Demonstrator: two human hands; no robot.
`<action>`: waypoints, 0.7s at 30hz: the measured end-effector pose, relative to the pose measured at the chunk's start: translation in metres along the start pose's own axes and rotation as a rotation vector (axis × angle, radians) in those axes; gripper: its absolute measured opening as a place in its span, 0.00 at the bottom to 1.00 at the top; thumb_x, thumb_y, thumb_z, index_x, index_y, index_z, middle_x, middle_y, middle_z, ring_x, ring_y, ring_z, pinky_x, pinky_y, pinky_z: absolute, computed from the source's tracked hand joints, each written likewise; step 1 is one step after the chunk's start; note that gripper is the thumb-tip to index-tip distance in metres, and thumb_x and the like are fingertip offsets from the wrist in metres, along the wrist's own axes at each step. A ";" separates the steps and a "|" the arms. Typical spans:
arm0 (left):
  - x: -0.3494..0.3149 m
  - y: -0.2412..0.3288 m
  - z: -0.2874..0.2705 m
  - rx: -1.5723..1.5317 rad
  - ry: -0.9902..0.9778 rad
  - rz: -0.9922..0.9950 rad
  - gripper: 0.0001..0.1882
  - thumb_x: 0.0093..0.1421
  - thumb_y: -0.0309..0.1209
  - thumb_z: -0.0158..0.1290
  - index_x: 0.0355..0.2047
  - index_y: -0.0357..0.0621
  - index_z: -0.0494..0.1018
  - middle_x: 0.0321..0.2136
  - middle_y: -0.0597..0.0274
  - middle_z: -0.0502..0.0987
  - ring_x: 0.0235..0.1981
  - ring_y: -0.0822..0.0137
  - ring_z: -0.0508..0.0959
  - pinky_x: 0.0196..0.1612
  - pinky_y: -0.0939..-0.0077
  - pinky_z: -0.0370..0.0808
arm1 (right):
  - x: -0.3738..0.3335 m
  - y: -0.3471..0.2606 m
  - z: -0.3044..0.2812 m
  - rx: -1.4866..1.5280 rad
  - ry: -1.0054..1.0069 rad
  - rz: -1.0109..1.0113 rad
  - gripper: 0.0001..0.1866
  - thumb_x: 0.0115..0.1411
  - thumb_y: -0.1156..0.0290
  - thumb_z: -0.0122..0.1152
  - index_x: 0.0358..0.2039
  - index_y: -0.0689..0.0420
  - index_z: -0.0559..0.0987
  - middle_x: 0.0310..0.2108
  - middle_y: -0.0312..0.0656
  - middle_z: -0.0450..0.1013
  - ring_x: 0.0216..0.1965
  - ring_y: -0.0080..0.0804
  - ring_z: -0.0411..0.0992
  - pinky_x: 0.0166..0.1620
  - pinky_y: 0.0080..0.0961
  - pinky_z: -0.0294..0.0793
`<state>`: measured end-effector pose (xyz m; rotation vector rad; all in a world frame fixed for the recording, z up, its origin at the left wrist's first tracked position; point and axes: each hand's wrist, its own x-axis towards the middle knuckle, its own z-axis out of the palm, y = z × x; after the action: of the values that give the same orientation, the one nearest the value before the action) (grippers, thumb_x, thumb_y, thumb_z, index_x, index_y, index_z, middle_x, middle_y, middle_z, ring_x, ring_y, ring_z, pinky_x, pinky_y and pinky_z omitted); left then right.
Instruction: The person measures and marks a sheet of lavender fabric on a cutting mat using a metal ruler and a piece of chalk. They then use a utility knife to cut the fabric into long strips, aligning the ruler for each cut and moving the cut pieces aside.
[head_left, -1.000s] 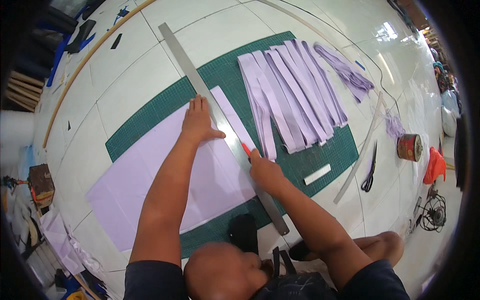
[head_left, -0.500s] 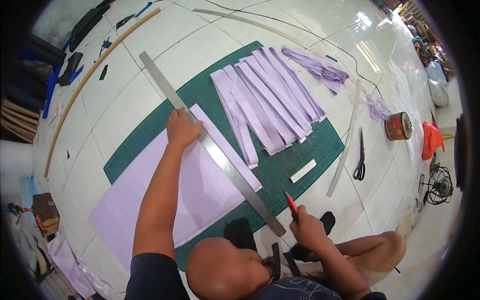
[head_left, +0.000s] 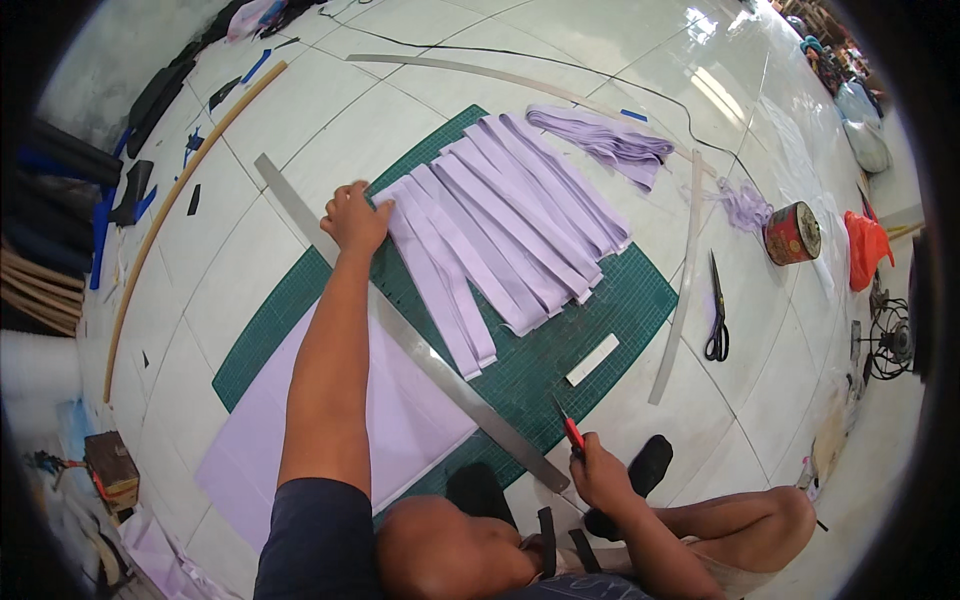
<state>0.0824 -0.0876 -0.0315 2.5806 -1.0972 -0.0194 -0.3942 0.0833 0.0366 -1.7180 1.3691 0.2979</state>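
Note:
My left hand [head_left: 355, 220] is beside the upper end of the leftmost lilac fabric strips [head_left: 436, 275], thumb and fingers apart, the thumb touching the fabric. Beneath that forearm runs a long steel ruler [head_left: 440, 372], slanting across the green cutting mat [head_left: 625, 295] and over the edge of a folded lilac cloth [head_left: 400, 400]. In my right hand [head_left: 603, 475] is a red utility knife [head_left: 572, 434], held above the mat's near edge with its blade pointing up and away. More lilac strips [head_left: 530, 215] lie side by side on the mat.
A white block [head_left: 592, 360] rests on the mat. To its right are a thin metal strip [head_left: 680, 300], black scissors [head_left: 716, 310] and a round tin [head_left: 791, 234]. A bundle of lilac strips [head_left: 605, 143] lies beyond the mat. A curved wooden rod [head_left: 172, 200] is on the left.
My left hand has left the ruler and moved slightly up. A cut lilac strip has shifted from beside the ruler to the left end of the row. The knife stays in my right hand.

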 end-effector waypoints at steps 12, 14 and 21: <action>-0.178 -0.205 -0.088 0.159 0.042 -0.016 0.20 0.55 0.25 0.54 0.50 0.39 0.72 0.46 0.45 0.72 0.51 0.45 0.71 0.53 0.54 0.71 | 0.066 0.011 -0.022 0.368 0.194 -0.108 0.22 0.65 0.54 0.60 0.43 0.60 0.66 0.28 0.52 0.74 0.29 0.54 0.76 0.33 0.45 0.71; -0.245 -0.245 -0.126 0.177 0.068 -0.231 0.17 0.57 0.26 0.55 0.47 0.38 0.74 0.45 0.46 0.72 0.48 0.47 0.74 0.51 0.57 0.72 | 0.069 0.005 -0.034 0.372 0.112 -0.171 0.22 0.65 0.54 0.59 0.44 0.60 0.66 0.29 0.52 0.75 0.30 0.55 0.76 0.33 0.44 0.71; -0.508 -0.186 -0.231 -0.281 0.194 -0.810 0.14 0.62 0.33 0.58 0.45 0.37 0.76 0.30 0.62 0.74 0.32 0.68 0.74 0.35 0.74 0.72 | 0.146 -0.094 -0.048 0.358 0.103 -0.433 0.26 0.67 0.47 0.52 0.47 0.60 0.64 0.33 0.58 0.76 0.35 0.62 0.76 0.38 0.52 0.71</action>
<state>-0.1117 0.4587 0.0690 2.5103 0.0621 -0.1036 -0.2753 -0.0500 0.0129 -1.6836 1.0093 -0.2670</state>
